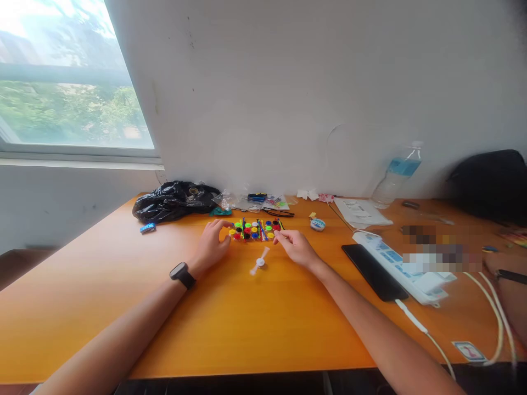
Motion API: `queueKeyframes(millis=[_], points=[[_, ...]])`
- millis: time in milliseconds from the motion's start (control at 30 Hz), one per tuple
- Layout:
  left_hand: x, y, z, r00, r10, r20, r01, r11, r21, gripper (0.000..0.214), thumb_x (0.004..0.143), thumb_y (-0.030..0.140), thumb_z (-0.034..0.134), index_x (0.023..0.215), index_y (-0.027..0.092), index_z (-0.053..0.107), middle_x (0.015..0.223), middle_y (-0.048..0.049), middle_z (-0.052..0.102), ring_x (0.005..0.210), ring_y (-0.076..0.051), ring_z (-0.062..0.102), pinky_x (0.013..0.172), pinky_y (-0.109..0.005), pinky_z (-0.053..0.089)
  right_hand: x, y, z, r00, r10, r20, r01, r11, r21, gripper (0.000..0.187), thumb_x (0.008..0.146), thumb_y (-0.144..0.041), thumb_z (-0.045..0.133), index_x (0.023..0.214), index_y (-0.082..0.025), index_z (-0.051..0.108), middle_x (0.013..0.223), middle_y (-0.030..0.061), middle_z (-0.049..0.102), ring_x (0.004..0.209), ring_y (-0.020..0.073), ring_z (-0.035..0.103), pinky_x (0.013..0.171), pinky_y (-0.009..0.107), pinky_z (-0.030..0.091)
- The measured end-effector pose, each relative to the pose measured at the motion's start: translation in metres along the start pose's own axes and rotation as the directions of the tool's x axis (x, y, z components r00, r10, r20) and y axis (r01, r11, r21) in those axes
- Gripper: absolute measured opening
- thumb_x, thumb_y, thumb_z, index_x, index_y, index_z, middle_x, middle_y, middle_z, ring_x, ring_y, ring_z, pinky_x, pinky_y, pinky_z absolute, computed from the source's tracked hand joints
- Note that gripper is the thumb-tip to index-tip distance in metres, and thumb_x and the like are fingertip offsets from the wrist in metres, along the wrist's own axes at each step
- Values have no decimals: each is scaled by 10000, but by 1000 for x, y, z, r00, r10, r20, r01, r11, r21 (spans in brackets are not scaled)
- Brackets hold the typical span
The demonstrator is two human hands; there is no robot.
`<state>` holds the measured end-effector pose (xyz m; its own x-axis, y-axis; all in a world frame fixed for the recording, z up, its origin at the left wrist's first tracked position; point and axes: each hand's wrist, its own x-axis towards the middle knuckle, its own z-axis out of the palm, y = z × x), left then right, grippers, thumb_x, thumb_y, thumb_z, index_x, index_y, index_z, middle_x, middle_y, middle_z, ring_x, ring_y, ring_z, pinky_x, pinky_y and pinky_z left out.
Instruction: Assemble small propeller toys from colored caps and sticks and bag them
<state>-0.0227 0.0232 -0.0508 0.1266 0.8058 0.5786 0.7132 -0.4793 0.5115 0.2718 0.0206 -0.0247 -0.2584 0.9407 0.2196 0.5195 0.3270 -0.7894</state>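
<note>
A heap of small coloured plastic discs and thin sticks [256, 229] lies on the orange table [247, 323] towards the wall. My left hand [213, 242], with a black watch on its wrist, rests at the left edge of the heap, fingers loosely spread and curved over the table. My right hand [294, 245] is at the heap's right edge, thumb and forefinger pinched together near a stick; I cannot make out what they hold. A small white piece on a stick [259, 262] lies on the table between my hands.
A black plastic bag [175, 200], clear packets with more coloured parts [263, 201] and a water bottle [397, 175] line the wall. A black phone [374, 270], a white power strip [405, 267] with cables and a paper sheet [361, 212] lie to the right. Another person's arm [510, 285] shows at far right.
</note>
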Motion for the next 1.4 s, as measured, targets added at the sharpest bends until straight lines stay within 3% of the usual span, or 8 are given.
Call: queueKeyframes(millis=[200,400,667,933,1100,1200,1267,1400], points=[[2,-6,-3,995,29,94,-34,998,55,324,891,163,559,1173,229,705,1211,-79,710,1137,-291,615,1010,-470,519,-1,4,3,1000,-3,26,4,1000,-31,549,994,-664,474,749,-209,662,525,-26,446,516,161,449,534,279,297],[1,-3,-3,988,62,143,-90,977,193,269,935,247,589,1139,228,764,1157,-87,742,1024,-284,623,918,-423,520,-2,6,7,997,-26,74,34,994,-101,498,1009,-603,479,762,-209,655,585,-1,554,553,169,519,552,280,335],[5,13,-18,978,-175,110,105,881,460,110,871,285,580,823,212,646,838,-66,711,778,-249,612,647,-332,365,-6,-1,7,998,-38,54,51,963,-264,494,1029,-564,451,714,-216,604,566,-13,514,543,155,456,552,286,255],[-1,29,-14,948,-172,267,121,973,196,292,793,243,569,581,208,370,544,19,445,533,-135,358,560,-306,207,-10,-9,7,992,-110,-56,75,897,-436,481,1030,-516,452,655,-223,521,555,-1,513,523,155,442,564,296,230],[-4,32,-9,942,-186,280,197,980,-13,461,945,386,500,554,195,348,520,34,365,524,-114,320,545,-294,196,-11,-11,7,983,-156,-93,101,895,-435,493,1039,-527,430,667,-228,553,539,1,515,525,164,475,571,299,238],[-3,25,-9,966,-162,202,161,987,23,381,986,424,512,688,191,565,603,20,534,560,-136,450,553,-280,290,-11,-11,7,982,-166,-89,113,897,-427,488,1039,-517,437,659,-226,535,542,-3,512,527,159,473,573,294,245],[-2,18,-8,983,-92,160,81,994,70,221,983,372,544,966,212,696,819,-14,689,692,-174,586,636,-287,423,-12,-11,8,983,-170,-72,123,893,-432,481,1037,-502,447,650,-223,511,548,-6,510,527,152,461,577,289,246],[-2,5,-4,971,127,200,-161,973,167,369,1023,322,519,1365,260,644,1385,-95,660,1198,-286,610,1023,-431,511,-12,-13,9,983,-177,-51,137,888,-439,466,1033,-493,456,657,-221,500,552,-12,498,531,147,452,580,287,239]])
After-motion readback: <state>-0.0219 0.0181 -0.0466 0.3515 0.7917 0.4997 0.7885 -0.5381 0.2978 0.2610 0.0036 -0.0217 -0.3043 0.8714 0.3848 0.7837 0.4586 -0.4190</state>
